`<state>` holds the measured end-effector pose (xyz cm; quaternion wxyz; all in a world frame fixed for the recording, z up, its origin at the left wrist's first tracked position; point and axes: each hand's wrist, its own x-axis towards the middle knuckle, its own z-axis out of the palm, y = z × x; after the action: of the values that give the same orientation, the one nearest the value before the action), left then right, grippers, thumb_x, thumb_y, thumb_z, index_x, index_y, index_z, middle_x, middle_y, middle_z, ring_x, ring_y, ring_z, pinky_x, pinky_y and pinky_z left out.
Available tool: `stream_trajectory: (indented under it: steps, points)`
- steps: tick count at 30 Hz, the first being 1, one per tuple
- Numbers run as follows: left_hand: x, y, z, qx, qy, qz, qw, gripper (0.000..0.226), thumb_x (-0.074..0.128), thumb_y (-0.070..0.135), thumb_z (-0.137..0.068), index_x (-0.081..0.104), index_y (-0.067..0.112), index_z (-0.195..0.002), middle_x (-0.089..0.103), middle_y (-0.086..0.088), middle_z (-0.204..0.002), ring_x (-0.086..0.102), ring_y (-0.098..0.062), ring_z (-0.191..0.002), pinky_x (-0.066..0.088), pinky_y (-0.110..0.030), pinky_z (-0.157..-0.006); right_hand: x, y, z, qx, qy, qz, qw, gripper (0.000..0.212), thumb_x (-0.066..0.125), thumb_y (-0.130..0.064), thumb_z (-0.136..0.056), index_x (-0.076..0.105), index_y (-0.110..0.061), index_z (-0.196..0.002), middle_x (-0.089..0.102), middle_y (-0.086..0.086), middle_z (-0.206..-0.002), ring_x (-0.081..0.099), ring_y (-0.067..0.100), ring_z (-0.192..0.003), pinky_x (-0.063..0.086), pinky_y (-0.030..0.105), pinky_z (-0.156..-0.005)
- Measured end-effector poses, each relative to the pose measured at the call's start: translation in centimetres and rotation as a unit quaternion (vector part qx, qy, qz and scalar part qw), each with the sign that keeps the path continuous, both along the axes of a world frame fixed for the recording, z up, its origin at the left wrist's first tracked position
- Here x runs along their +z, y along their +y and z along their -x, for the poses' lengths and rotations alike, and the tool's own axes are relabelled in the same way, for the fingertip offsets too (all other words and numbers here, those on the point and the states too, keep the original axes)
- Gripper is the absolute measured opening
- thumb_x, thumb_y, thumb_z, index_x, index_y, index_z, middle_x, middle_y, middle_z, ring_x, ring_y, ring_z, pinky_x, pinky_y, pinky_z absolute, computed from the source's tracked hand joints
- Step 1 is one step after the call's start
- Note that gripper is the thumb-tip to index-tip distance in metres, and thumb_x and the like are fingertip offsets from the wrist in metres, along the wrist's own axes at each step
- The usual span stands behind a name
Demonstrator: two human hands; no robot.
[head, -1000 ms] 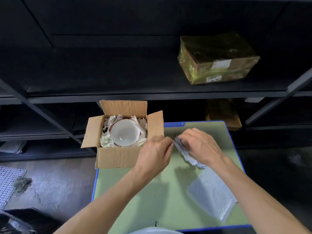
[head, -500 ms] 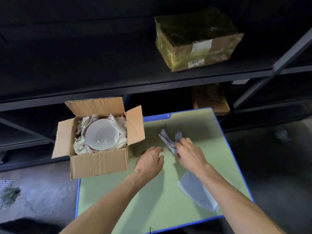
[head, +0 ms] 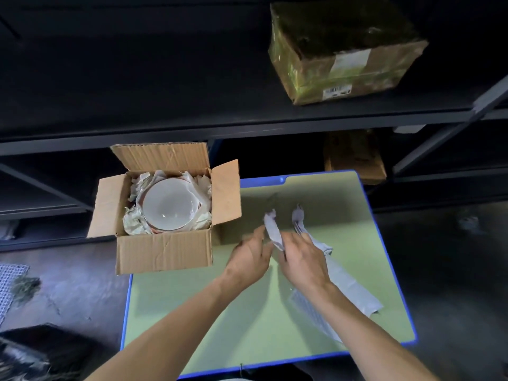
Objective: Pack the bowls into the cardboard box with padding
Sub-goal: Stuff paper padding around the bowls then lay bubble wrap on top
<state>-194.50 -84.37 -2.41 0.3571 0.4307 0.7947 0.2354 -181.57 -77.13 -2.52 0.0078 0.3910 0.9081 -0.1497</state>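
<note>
One bowl point(head: 168, 204) sits mouth-up in the cardboard box point(head: 163, 253), with crumpled paper point(head: 134, 224) round it. On the counter point(head: 247, 325) beside the box, the bubble wrap point(head: 349, 287) has had its end raised higher, so top padding is probably next. The right hand point(head: 302, 259) grips that end. The left hand point(head: 248, 259), flat a moment ago, now reaches it; whether it pinches, I cannot tell.

cardboard box point(head: 165, 251): plain brown, corrugated edge. bowl point(head: 167, 206): white, thin red-brown rim line. paper padding point(head: 132, 224): cream. bubble wrap point(head: 313, 312): pale grey-lilac, dotted bubble grid. table top point(head: 247, 312): pale green, blue border. shelf point(head: 192, 119): black. parcel point(head: 343, 64): brown under yellow-green glossy tape, white barcode label. mesh mat point(head: 8, 284): white grid.
</note>
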Motion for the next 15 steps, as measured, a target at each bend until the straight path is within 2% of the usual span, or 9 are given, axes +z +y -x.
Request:
stream_trajectory:
  steps: [2, 4, 7, 9, 12, 15]
  points:
    - [1.4, -0.1, -0.5, 0.03, -0.049, -0.028, 0.998, 0.04, 0.046, 0.031, -0.101, 0.039, 0.024, -0.14, 0.071, -0.007, -0.108, 0.066, -0.026, -0.096, 0.053, -0.035, -0.084, 1.3, -0.2, -0.6, 0.0, 0.041, 0.021, 0.999, 0.014, 0.055, -0.026, -0.095, 0.06, -0.014, -0.101, 0.063, -0.003, -0.092, 0.058, 0.024, -0.094, 0.043, 0.037, -0.061]
    - [3.1, -0.3, -0.9, 0.058, -0.083, -0.049, 0.994, 0.037, 0.047, 0.036, -0.1, 0.04, 0.031, -0.135, 0.072, -0.001, -0.093, 0.067, -0.02, -0.084, 0.053, -0.038, -0.078, 3.1, -0.6, -0.7, 0.013, 0.078, 0.043, 0.996, 0.014, 0.052, -0.028, -0.096, 0.057, -0.016, -0.1, 0.062, -0.004, -0.092, 0.056, 0.021, -0.091, 0.043, 0.037, -0.064]
    - [5.2, -0.7, -1.2, 0.093, -0.094, -0.072, 0.989, 0.035, 0.049, 0.042, -0.097, 0.041, 0.034, -0.13, 0.07, 0.008, -0.087, 0.066, -0.012, -0.08, 0.053, -0.035, -0.073, 6.0, -0.7, -0.5, 0.043, 0.116, 0.085, 0.989, 0.006, 0.054, -0.023, -0.094, 0.049, -0.021, -0.091, 0.059, -0.007, -0.089, 0.048, 0.018, -0.081, 0.036, 0.034, -0.063]
    - [6.6, -1.2, -1.2, 0.109, -0.105, -0.085, 0.985, 0.032, 0.05, 0.043, -0.096, 0.044, 0.033, -0.125, 0.069, 0.01, -0.086, 0.066, -0.01, -0.079, 0.051, -0.031, -0.07, 7.6, -0.4, -0.7, 0.06, 0.12, 0.095, 0.986, 0.01, 0.052, -0.025, -0.094, 0.046, -0.025, -0.087, 0.057, -0.01, -0.085, 0.04, 0.012, -0.074, 0.032, 0.032, -0.061]
    - [8.2, -2.3, -0.9, 0.113, -0.114, -0.092, 0.983, 0.018, 0.048, 0.038, -0.094, 0.051, 0.031, -0.11, 0.069, 0.01, -0.083, 0.067, -0.009, -0.078, 0.052, -0.031, -0.07, 9.9, 0.1, -1.1, 0.105, 0.092, 0.065, 0.988, 0.014, 0.044, -0.032, -0.1, 0.053, -0.026, -0.09, 0.059, -0.01, -0.084, 0.05, 0.017, -0.078, 0.043, 0.037, -0.063]
    - [9.3, -3.4, -0.4, 0.104, -0.131, -0.105, 0.98, 0.01, 0.045, 0.033, -0.095, 0.054, 0.034, -0.098, 0.07, 0.006, -0.078, 0.069, -0.003, -0.069, 0.056, -0.026, -0.063, 12.1, 0.5, -0.6, 0.12, 0.115, 0.006, 0.986, 0.011, 0.052, -0.036, -0.098, 0.057, -0.028, -0.093, 0.06, -0.012, -0.084, 0.055, 0.014, -0.081, 0.047, 0.037, -0.062]
